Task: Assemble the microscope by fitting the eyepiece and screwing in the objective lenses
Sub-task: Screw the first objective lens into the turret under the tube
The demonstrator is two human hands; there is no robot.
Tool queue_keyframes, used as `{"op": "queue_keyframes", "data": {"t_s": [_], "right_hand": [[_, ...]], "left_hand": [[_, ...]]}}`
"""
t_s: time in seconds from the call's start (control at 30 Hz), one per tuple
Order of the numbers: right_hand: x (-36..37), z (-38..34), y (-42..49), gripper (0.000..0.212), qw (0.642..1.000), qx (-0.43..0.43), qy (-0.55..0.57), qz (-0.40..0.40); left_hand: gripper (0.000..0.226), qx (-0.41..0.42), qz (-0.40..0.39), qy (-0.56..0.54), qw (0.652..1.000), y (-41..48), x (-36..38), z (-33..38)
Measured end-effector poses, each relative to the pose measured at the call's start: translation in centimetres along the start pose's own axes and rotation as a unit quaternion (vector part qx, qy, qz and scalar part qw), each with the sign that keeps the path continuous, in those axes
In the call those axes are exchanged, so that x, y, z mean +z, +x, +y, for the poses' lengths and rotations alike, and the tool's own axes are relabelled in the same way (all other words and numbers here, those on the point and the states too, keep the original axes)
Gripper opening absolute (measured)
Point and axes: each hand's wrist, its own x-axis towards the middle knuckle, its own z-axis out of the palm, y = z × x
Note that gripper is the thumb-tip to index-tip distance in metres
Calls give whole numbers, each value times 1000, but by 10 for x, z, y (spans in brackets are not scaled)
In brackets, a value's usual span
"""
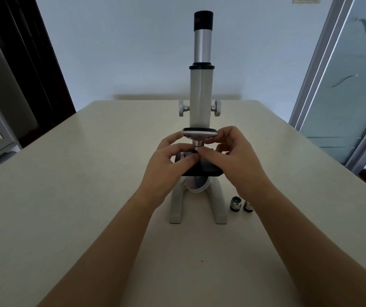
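Both hands are up at the bottom of the microscope [201, 96], which stands in the middle of the table [89, 173]. Right hand [232, 156] has its fingertips pinched on a small silver lens [198, 144] that hangs under the round turning plate [199, 133]. Left hand [173, 158] is bent close beside it, with one finger up at the plate's edge and its finger and thumb down by the lens tip. I cannot tell for sure if the left hand is gripping the lens or just steadying.

The eyepiece [203, 19] already sits on top of the tube. Two more lenses [241, 203] wait on the table, just beside the right foot of the stand.

What could go wrong? If the lens goes in crooked, the screw lines may jam. If the fingers slip, the lens could fall onto the black stage [208, 168] below and get scratched. The plate might spin if nobody holds it. A bumping arm could knock the two waiting lenses and make them roll away.
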Motion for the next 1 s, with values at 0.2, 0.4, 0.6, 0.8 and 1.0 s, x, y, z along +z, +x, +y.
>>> {"op": "queue_keyframes", "data": {"t_s": [0.2, 0.4, 0.6, 0.8, 1.0], "right_hand": [[1, -1, -1, 20, 997, 7, -82, 2], [6, -3, 0, 16, 993, 28, -112, -5], [4, -4, 1, 11, 992, -12, -126, -1], [3, -2, 2, 12, 992, -19, -123, -7], [3, -3, 1, 12, 995, -11, -101, -15]], "left_hand": [[18, -8, 9, -7, 1000, -1, 2, 1], [20, -11, 19, -16, 1000, -1, 2, 0], [20, -19, -2, -11, 1000, 1, 2, 0], [30, -23, -34, -28, 999, 0, -2, 3], [35, -32, -51, -33, 998, 2, -2, 8]]}}
